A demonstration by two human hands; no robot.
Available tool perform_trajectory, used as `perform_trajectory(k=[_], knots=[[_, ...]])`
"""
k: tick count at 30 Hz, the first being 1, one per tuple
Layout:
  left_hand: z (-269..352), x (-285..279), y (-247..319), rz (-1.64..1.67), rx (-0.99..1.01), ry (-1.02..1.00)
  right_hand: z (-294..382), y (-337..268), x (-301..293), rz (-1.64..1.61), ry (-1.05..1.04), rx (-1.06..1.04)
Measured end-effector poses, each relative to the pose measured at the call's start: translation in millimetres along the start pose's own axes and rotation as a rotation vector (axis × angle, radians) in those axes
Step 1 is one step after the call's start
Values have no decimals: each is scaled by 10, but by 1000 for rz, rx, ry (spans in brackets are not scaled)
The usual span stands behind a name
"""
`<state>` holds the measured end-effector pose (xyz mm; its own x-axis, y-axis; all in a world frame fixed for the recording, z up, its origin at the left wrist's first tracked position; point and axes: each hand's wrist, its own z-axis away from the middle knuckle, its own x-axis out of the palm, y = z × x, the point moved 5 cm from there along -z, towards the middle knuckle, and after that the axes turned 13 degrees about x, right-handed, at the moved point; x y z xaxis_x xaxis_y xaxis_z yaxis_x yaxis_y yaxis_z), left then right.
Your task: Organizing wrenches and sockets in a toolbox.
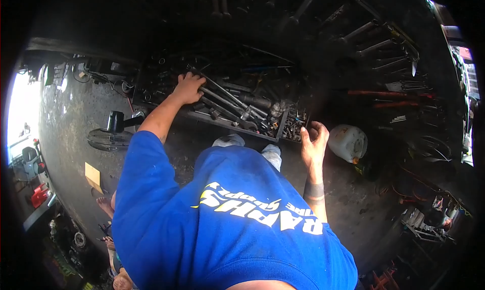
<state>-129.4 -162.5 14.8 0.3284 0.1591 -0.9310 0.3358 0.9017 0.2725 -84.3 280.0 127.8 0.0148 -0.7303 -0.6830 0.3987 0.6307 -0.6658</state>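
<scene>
In front of me is a dark metal tool tray (227,124) heaped with tools. My left hand (189,88) lies over its left part, fingers spread on the ends of long metal bars (223,96); the shadow hides whether it grips one. My right hand (315,140) is at the tray's right end, thumb apart from the curled fingers, with nothing visible between them. Beside it, a divided compartment holds small bolts and nuts (295,122). An adjustable wrench (250,126) lies near the tray's front edge. Whether my right hand touches the tray is unclear.
A whitish plastic jug (346,142) stands right of my right hand. On the left is a black electric fan (110,138). Wrenches (373,45) hang at the upper right, above red-handled tools (394,104). Another person (123,280) is partly visible at the lower left.
</scene>
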Motion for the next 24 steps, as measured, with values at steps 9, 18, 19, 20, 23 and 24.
perform_trajectory(k=[9,18,19,20,23,24], knots=[[-131,80,124,-142,108,167,19,219,-46,2,-7,110],[-79,14,202,-86,-98,-172,-17,148,-106,-19,28,37],[-98,51,200,-88,-97,-171,-11,158,-106,-20,29,37],[-140,68,195,-65,-113,-87,-8,176,-100,4,21,50],[-322,141,322,-42,-42,61,-16,171,-79,31,4,65],[-408,136,421,-44,55,122,-11,168,-76,29,0,75]])
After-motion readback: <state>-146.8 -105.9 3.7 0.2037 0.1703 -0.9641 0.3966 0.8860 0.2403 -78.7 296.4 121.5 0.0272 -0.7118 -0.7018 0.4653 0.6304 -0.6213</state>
